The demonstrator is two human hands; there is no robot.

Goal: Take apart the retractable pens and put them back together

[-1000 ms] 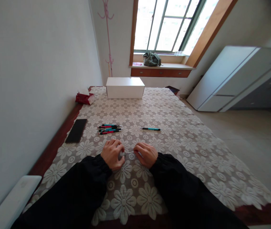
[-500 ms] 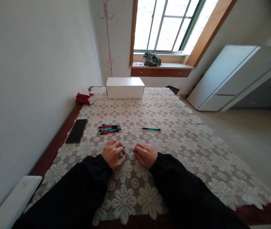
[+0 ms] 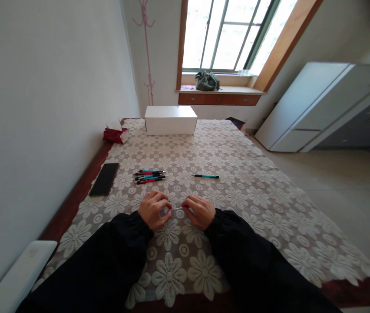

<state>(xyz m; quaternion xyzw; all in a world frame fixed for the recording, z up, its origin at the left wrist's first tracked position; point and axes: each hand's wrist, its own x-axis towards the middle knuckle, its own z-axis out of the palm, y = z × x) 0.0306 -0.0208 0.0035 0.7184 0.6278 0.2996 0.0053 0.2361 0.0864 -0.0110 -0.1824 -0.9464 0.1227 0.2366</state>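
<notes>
Left hand has been closed further since a second ago; by its fingertips and those of the right hand, a thin white stick is pinched.

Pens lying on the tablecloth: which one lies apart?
The turquoise pen lying alone beyond the right hand; the other pens are bunched near the phone.

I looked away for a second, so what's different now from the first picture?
The left hand has brought its thumb and finger closer together, near the thin white stick. The right hand, pens, phone and white box look the same.
</notes>
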